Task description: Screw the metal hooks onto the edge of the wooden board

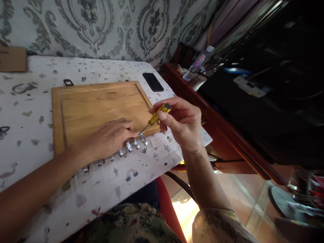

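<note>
A flat, framed wooden panel (98, 104) lies on the patterned tablecloth. Along its near edge sits a row of shiny metal hooks (129, 146), partly hidden by my left arm. My left hand (112, 137) rests over that edge, fingers curled, with its fingertips closed at the metal hook (143, 139) nearest the right end. In my right hand (184, 125), thumb and fingers pinch the yellow and black handle of a small screwdriver (155, 117). Its shaft slants down to the left, and the tip meets the hook beside my left fingertips.
A black phone (153, 82) lies beyond the panel's far right corner. Cardboard (12, 59) sits at the back left. To the right stands a dark red wooden cabinet (174, 81) with a plastic bottle (198, 62) and a large black screen (278, 84).
</note>
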Tool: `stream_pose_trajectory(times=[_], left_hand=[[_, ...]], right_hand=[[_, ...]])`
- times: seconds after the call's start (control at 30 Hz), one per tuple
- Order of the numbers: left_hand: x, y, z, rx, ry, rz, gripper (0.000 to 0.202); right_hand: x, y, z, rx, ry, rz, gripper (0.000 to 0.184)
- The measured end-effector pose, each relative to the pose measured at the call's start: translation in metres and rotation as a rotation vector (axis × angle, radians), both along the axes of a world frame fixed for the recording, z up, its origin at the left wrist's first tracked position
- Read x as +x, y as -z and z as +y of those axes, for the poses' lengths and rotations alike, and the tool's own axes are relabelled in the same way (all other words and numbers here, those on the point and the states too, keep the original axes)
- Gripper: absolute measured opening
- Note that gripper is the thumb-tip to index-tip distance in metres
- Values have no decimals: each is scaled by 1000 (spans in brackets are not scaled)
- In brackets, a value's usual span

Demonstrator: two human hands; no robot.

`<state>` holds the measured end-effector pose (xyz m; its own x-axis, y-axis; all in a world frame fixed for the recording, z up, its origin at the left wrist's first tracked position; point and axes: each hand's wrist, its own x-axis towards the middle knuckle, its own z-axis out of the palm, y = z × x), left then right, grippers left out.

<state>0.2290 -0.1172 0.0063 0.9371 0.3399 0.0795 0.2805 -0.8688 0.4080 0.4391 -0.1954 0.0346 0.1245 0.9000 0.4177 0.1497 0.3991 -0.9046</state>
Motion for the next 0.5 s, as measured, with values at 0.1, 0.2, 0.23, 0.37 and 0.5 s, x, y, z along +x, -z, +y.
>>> stream_pose_trajectory(times=[0.1,0.2,0.23,0.37,0.5], left_hand=[[0,-2,-1,0,-4,2,31],[0,-1,-1,-2,-2,2,28],[0,0,0,-4,-1,-1,27],[0,3,1,-8,8,-32,24],[0,2,1,-15,2,-23,23]], right_hand=[[-2,-3,1,-15,14,3,31],[-3,-4,1,-31,33,-11,34],[-3,-4,1,-31,37,-15,35],[-4,-3,2,-22,34,-34,36],[-4,-2,2,-5,32,-51,36]])
